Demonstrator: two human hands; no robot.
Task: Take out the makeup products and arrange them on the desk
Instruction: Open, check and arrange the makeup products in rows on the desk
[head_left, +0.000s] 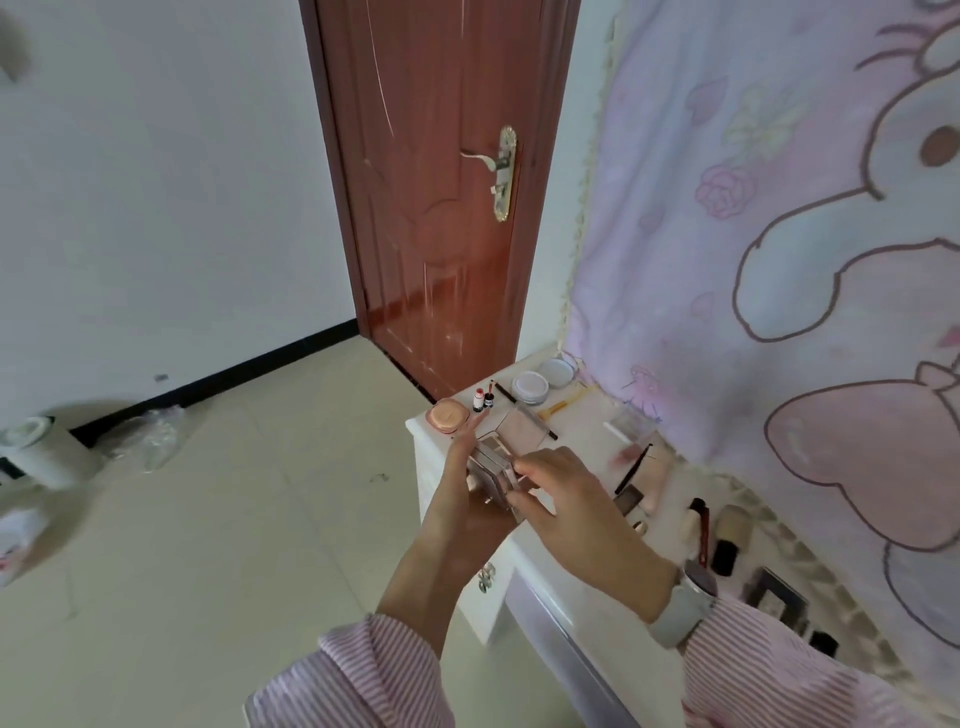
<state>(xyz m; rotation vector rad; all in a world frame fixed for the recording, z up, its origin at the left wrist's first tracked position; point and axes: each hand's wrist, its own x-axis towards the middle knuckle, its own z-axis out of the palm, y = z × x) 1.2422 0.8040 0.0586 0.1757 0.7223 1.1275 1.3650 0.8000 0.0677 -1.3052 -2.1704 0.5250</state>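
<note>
Over the left end of the white desk (587, 566) both my hands hold a small silver-grey makeup case (493, 475). My left hand (460, 483) supports its left side with fingers stretched along it. My right hand (558, 499) pinches its near right edge from above. Just beyond lies an open palette with a mirror lid (519, 428). Further out sit a round peach compact (448, 415), two small red-and-white bottles (482, 401) and two white round jars (543, 382). To the right lie brushes (727, 530), tubes and dark cases (776, 592).
A pink cartoon-print cloth (779, 234) hangs along the desk's right side. A brown door (441, 182) stands shut behind the desk's far end. Tiled floor (234, 519) stretches left, with a crumpled plastic bag (145, 436) and a white roll (41, 452) by the wall.
</note>
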